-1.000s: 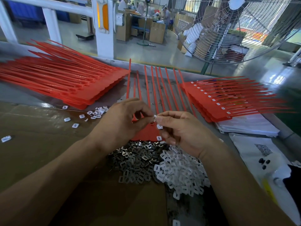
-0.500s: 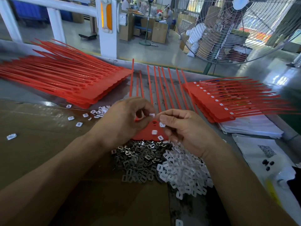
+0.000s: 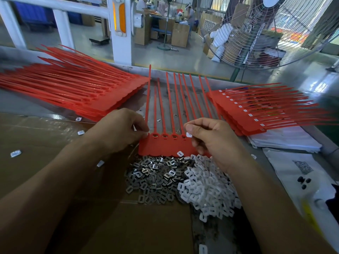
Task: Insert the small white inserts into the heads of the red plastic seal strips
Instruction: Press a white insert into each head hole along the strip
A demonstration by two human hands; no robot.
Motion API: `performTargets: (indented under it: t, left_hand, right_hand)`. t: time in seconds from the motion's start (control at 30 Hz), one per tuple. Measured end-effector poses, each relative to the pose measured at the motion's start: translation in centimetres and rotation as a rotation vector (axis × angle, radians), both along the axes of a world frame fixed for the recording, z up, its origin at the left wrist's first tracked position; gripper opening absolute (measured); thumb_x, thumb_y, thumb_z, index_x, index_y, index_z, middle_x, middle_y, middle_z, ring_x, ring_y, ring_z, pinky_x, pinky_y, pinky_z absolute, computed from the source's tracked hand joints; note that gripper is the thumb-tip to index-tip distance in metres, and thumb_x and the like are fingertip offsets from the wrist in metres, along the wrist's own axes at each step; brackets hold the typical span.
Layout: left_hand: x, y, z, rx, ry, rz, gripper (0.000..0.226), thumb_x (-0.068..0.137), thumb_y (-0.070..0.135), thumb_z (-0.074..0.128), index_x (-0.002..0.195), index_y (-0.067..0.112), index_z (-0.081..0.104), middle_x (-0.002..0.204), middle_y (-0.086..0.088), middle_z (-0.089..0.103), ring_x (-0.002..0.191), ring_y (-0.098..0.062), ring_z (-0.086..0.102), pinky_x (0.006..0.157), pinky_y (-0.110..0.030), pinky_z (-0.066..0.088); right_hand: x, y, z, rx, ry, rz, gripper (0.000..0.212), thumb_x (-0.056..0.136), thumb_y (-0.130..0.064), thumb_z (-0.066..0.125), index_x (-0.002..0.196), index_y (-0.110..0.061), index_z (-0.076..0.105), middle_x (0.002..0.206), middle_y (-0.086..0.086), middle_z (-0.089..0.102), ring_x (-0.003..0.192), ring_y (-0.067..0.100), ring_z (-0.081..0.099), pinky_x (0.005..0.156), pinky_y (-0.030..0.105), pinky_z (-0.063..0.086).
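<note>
Since a moment ago your hands have parted: your left hand (image 3: pixel 121 132) pinches the red strip sheet (image 3: pixel 166 146) at its left edge, your right hand (image 3: pixel 211 138) pinches a white insert (image 3: pixel 189 135) over the fifth head, four heads look filled, the rest wait.

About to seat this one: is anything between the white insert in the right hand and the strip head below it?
Nothing visible. The right hand pinches the white insert just above the red strip heads; the left hand holds the strip's left end, clear of it.
</note>
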State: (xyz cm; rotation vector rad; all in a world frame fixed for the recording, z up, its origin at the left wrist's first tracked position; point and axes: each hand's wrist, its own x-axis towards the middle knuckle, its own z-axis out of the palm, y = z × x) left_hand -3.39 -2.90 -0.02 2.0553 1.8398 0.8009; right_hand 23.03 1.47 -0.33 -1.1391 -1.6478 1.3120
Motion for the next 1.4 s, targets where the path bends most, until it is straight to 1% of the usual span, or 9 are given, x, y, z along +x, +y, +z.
performTargets:
  t: [0.2, 0.47, 0.63, 0.77, 0.9, 1.03, 1.13, 1.27, 1.4]
  left_hand:
    - [0.3, 0.1, -0.3, -0.014, 0.003, 0.045, 0.012, 0.081, 0.026, 0.083, 0.084, 0.036, 0.077, 0.078, 0.023, 0.068, 0.069, 0.004, 0.063, 0.07, -0.024, 0.052]
    - [0.3, 0.1, -0.1, -0.032, -0.016, 0.083, 0.014, 0.08, 0.024, 0.084, 0.087, 0.034, 0.078, 0.073, 0.021, 0.069, 0.068, 0.004, 0.063, 0.071, -0.026, 0.054]
    - [0.2, -0.1, 0.1, -0.021, -0.058, 0.105, 0.014, 0.082, 0.02, 0.081, 0.086, 0.033, 0.079, 0.077, 0.022, 0.071, 0.072, 0.004, 0.065, 0.076, -0.029, 0.056]
    - [0.1, -0.2, 0.3, -0.032, 0.038, 0.072, 0.025, 0.087, 0.013, 0.074, 0.088, 0.037, 0.078, 0.086, 0.023, 0.072, 0.076, 0.003, 0.065, 0.078, -0.027, 0.055]
    - [-0.1, -0.1, 0.5, -0.067, 0.093, 0.075, 0.032, 0.088, 0.011, 0.071, 0.086, 0.043, 0.078, 0.092, 0.018, 0.072, 0.086, -0.007, 0.066, 0.085, -0.036, 0.056]
    - [0.1, -0.1, 0.6, -0.11, 0.159, 0.059, 0.042, 0.086, 0.004, 0.066, 0.091, 0.044, 0.078, 0.098, 0.017, 0.071, 0.092, -0.01, 0.065, 0.09, -0.037, 0.055]
    - [0.5, -0.5, 0.9, -0.1, 0.199, 0.048, 0.042, 0.086, 0.004, 0.065, 0.095, 0.042, 0.078, 0.102, 0.017, 0.07, 0.097, -0.012, 0.064, 0.091, -0.035, 0.053]
    - [1.4, -0.8, 1.3, -0.054, 0.345, 0.032, 0.034, 0.086, 0.011, 0.067, 0.099, 0.041, 0.076, 0.095, 0.02, 0.061, 0.104, -0.013, 0.058, 0.092, -0.036, 0.046]
    - [1.9, -1.2, 1.6, -0.044, 0.392, 0.055, 0.031, 0.088, 0.013, 0.065, 0.104, 0.038, 0.076, 0.108, 0.016, 0.064, 0.113, -0.015, 0.052, 0.097, -0.037, 0.039]
  right_hand:
    - [-0.3, -0.6, 0.3, 0.037, -0.033, -0.005, 0.007, 0.098, -0.019, 0.071, 0.096, -0.016, 0.078, 0.059, 0.0, 0.061, 0.046, 0.009, 0.052, 0.046, 0.02, 0.044]
    - [-0.3, -0.8, 0.6, 0.047, -0.076, -0.006, 0.008, 0.098, -0.022, 0.071, 0.096, -0.019, 0.078, 0.06, 0.001, 0.062, 0.048, 0.013, 0.051, 0.049, 0.021, 0.046]
    - [-0.3, -0.9, 0.7, 0.05, -0.078, -0.003, 0.008, 0.098, -0.022, 0.07, 0.096, -0.019, 0.077, 0.06, 0.001, 0.062, 0.047, 0.013, 0.051, 0.048, 0.021, 0.046]
    - [-0.3, -0.9, 0.7, 0.049, -0.081, 0.0, 0.008, 0.098, -0.022, 0.07, 0.096, -0.019, 0.077, 0.06, 0.001, 0.062, 0.047, 0.012, 0.051, 0.047, 0.021, 0.046]
    - [-0.3, -0.9, 0.7, 0.051, -0.089, -0.003, 0.008, 0.098, -0.022, 0.07, 0.095, -0.019, 0.077, 0.06, 0.0, 0.062, 0.046, 0.013, 0.051, 0.048, 0.021, 0.045]
    - [-0.4, -0.9, 0.6, 0.057, -0.096, 0.007, 0.008, 0.099, -0.023, 0.07, 0.096, -0.019, 0.077, 0.061, 0.001, 0.063, 0.047, 0.012, 0.052, 0.049, 0.021, 0.047]
    - [-0.5, -0.9, 0.6, 0.051, -0.089, 0.017, 0.008, 0.098, -0.023, 0.071, 0.097, -0.019, 0.077, 0.063, 0.001, 0.066, 0.049, 0.012, 0.056, 0.051, 0.021, 0.049]
    - [-0.7, -0.8, 0.6, 0.012, -0.022, 0.015, 0.007, 0.098, -0.018, 0.07, 0.098, -0.017, 0.077, 0.068, 0.004, 0.071, 0.056, 0.018, 0.065, 0.058, 0.023, 0.055]
    - [-0.7, -1.0, 0.6, -0.031, 0.027, 0.031, 0.013, 0.098, -0.011, 0.068, 0.098, -0.018, 0.079, 0.073, 0.004, 0.073, 0.066, 0.018, 0.071, 0.065, 0.026, 0.059]
